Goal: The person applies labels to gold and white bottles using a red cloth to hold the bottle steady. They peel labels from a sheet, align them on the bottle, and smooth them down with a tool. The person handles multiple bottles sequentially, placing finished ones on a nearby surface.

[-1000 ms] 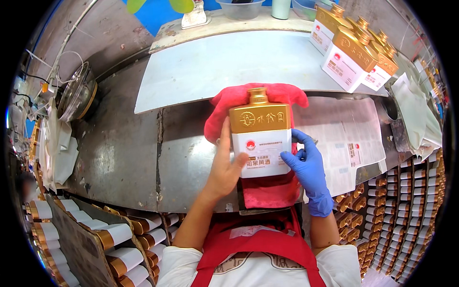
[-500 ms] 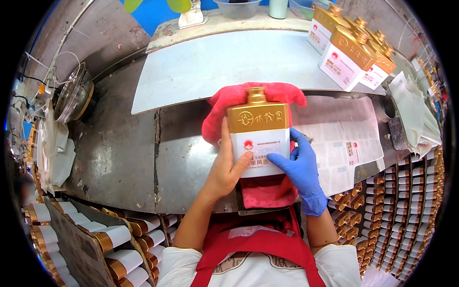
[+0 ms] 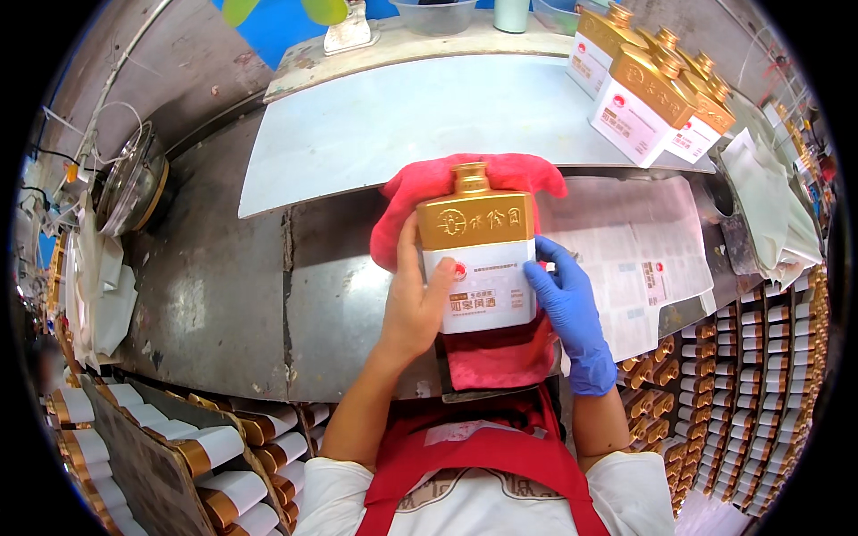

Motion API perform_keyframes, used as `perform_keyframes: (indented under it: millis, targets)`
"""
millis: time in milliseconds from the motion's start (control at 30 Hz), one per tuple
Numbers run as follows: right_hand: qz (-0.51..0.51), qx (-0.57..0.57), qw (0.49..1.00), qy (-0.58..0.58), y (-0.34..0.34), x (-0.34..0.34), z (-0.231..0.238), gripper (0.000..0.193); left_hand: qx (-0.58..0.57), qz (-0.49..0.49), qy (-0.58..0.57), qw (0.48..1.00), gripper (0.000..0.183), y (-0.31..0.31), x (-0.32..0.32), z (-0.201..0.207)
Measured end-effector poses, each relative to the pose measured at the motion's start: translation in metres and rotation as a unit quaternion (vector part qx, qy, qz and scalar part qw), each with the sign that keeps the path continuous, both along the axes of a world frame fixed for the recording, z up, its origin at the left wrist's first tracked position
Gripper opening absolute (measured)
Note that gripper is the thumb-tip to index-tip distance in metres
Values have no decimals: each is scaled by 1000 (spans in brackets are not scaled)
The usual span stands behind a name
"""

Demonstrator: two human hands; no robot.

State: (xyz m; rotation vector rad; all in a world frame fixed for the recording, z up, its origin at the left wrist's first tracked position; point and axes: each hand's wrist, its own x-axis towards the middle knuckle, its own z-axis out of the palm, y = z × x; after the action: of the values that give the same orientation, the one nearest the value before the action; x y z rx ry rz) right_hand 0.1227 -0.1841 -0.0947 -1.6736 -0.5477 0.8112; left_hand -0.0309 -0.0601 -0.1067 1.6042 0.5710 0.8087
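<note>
A flat bottle [image 3: 483, 255] with a gold upper part, gold neck and white lower half is held between both hands, its printed face toward me. My bare left hand [image 3: 417, 299] wraps its left side, thumb lying on the white front. On the right edge, my right hand [image 3: 569, 299] in a blue glove grips with the thumb near the front and fingers partly hidden behind. Under and behind the bottle lies a pink-red cloth [image 3: 402, 205], whose near end [image 3: 500, 362] hangs toward my apron.
Several similar bottles [image 3: 648, 98] stand on a pale board [image 3: 384, 116] at the far right. A printed sheet of paper [image 3: 626, 241] lies right of the cloth. Racks of bottles [image 3: 751, 375] fill the lower right, with more [image 3: 214, 447] at lower left. A metal pot lid [image 3: 134, 179] leans at left.
My left thumb has slid up the bottle's front, and my right thumb has moved off the label to the right edge. More of the white front shows now.
</note>
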Motion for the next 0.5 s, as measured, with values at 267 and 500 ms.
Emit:
perform_keyframes:
  millis: [267, 500]
  targets:
    - [1, 11, 998, 64, -18, 17, -2, 36, -69, 0, 22, 997, 58, 5, -25, -7]
    - [6, -2, 1000, 20, -16, 8, -4, 37, -70, 11, 24, 997, 55, 2, -31, 0]
